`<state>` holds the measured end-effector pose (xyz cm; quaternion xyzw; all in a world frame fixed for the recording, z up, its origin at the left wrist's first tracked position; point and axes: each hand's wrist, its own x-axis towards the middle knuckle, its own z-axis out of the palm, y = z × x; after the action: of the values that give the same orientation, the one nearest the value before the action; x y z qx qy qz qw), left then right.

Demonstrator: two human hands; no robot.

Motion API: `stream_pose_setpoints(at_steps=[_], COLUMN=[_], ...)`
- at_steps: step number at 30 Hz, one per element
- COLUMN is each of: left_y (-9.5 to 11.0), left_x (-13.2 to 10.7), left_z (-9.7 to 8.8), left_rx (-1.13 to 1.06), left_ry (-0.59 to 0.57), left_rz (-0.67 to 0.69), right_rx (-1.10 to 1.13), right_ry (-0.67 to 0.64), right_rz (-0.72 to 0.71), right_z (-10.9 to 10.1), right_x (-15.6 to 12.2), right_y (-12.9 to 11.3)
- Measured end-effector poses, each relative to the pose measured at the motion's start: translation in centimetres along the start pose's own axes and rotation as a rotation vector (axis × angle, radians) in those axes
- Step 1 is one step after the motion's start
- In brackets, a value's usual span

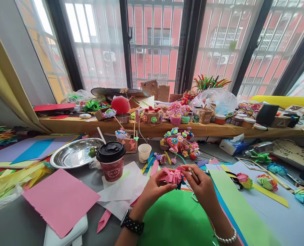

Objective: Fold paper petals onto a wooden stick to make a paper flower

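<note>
A pink folded paper flower (pixel 174 175) is held up between both hands, above a glossy green surface (pixel 177 215). My left hand (pixel 158 182) grips its left side, thumb underneath. My right hand (pixel 196 179) pinches the flower's right edge and also has a thin brown stick (pixel 193 175) tucked between its fingers. Dark blue paper (pixel 180 184) shows below the flower. Just below the right hand lies a metal ring (pixel 194 197), perhaps a scissors handle. To the left are a folded pink paper piece (pixel 104 220) and a pink sheet (pixel 61 201).
A lidded cup (pixel 112 164) with a straw stands left of the hands, by a metal plate (pixel 64 155) and a small paper cup (pixel 144 152). Crochet flowers (pixel 179 138) sit behind. Coloured paper and paper flowers (pixel 266 182) lie at right. A crowded windowsill (pixel 152 128) runs along the back.
</note>
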<state>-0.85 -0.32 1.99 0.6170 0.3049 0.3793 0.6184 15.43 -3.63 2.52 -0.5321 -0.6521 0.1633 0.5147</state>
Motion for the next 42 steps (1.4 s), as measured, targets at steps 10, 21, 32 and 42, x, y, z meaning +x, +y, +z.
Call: stream_pose_setpoints(at_steps=[10,21,32,42], left_y=[-0.5,-0.8,-0.5,-0.3], left_x=[-0.1,0.0,0.0,-0.1], left_z=[-0.3,-0.1,0.5,0.7], left_rx=[0.126,0.180,0.200,0.218], left_ry=[0.007,0.017,0.068,0.075], left_rz=[0.053,0.067,0.058,0.071], right_rx=[-0.053,-0.096,-0.141,-0.127], right_ry=[-0.042,-0.022,0.003,-0.026], right_rz=[-0.052,-0.041,-0.063,0.005], right_z=[-0.2,0.0,0.4,0.1], right_x=[0.1,0.1,-0.1,-0.1], right_y=[0.1,0.4,0.6,0.1])
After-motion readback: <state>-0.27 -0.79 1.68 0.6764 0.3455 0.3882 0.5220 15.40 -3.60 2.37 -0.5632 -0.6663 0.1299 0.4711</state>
